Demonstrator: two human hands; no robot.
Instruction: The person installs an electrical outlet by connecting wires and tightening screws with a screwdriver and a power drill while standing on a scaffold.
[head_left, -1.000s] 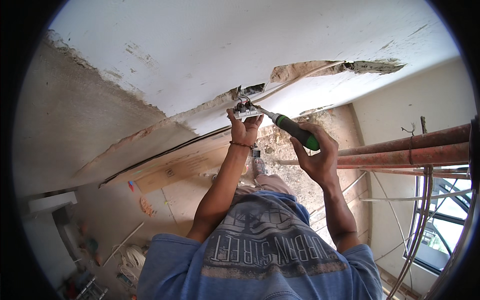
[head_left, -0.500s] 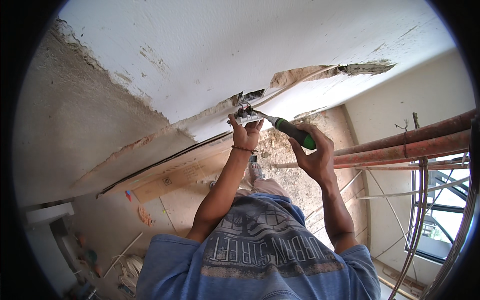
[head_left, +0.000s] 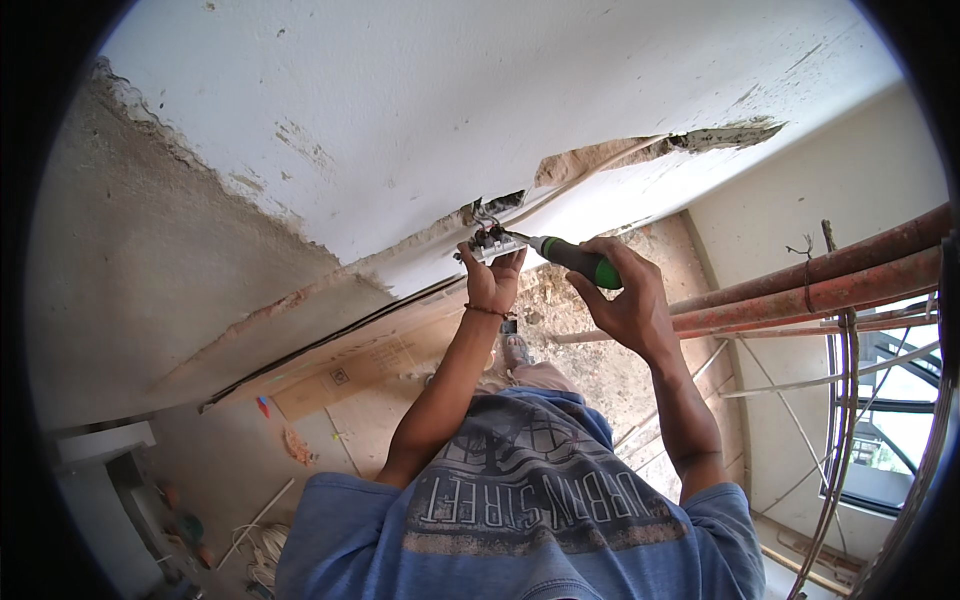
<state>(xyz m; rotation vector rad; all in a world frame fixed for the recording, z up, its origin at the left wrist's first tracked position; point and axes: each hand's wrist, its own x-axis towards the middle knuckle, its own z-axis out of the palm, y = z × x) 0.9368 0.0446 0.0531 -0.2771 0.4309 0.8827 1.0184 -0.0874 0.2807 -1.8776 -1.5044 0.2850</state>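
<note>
Here the left hand (head_left: 492, 272) is pinching a small white switch unit (head_left: 490, 243) against the wall (head_left: 400, 120). The right hand (head_left: 622, 300) is gripping a green-handled screwdriver (head_left: 572, 259), tip touching the unit.

I count two hands: left hand (head_left: 492, 275), right hand (head_left: 625, 300). One screwdriver (head_left: 572, 259), green and black grip, in the right. One small white fitting (head_left: 493, 243) at the left fingertips, a few thin wires on it, number not clear. One bracelet (head_left: 485, 311) on the left wrist. Two rusty pipes (head_left: 820, 283) side by side at right. One cardboard sheet (head_left: 350, 365) against the wall. One wall chase (head_left: 600, 165). One window (head_left: 890, 400).
</note>
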